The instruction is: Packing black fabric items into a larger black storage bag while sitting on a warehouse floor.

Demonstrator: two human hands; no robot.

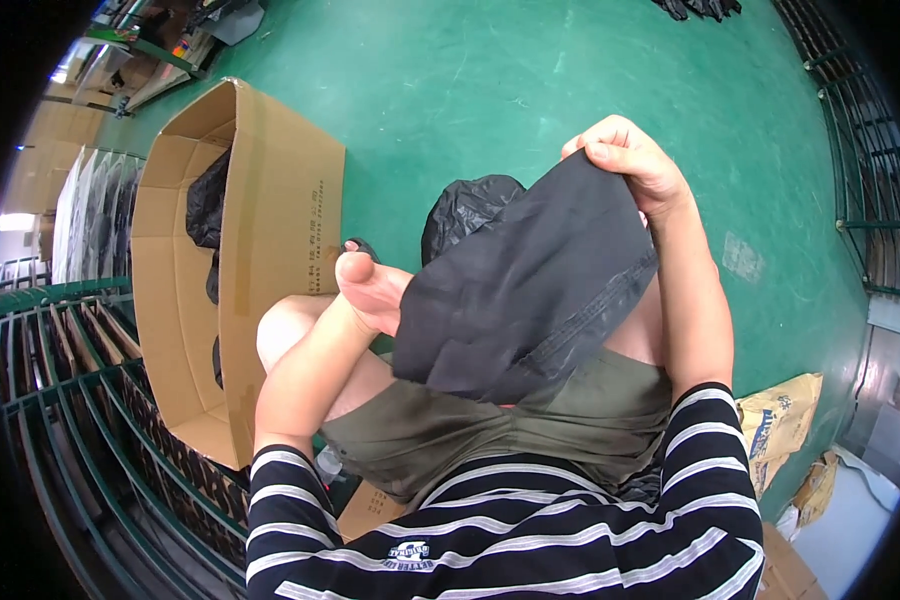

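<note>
Spreading the dark cloth [540, 270] above the lap seems to be the step I have in hand, and a light, even tension should serve it best. My right hand [635, 165] grips the upper right corner, thumb on the near face and fingers curled behind. My left hand [375, 295] is at the cloth's left edge with its thumb raised clear; its fingers are hidden by the fabric, so from my station I cannot tell whether they grip. I would want them flat in support there, since fabric this limp probably sags and creases wherever one side goes slack. Pulling hard on the corner alone would likely skew it.

The cloth looks matte and closely woven, charcoal to black, with soft folds and a seam-like band [590, 315] along its lower right edge. Beyond it sits a rounded black bundle [460, 215], glossy and crinkled like thin plastic. To the left stands an open tan carton [290, 190] of stiff corrugated board, more crumpled black bundles [208, 205] inside. The green floor [400, 80] has a smooth, scuffed sheen.
</note>
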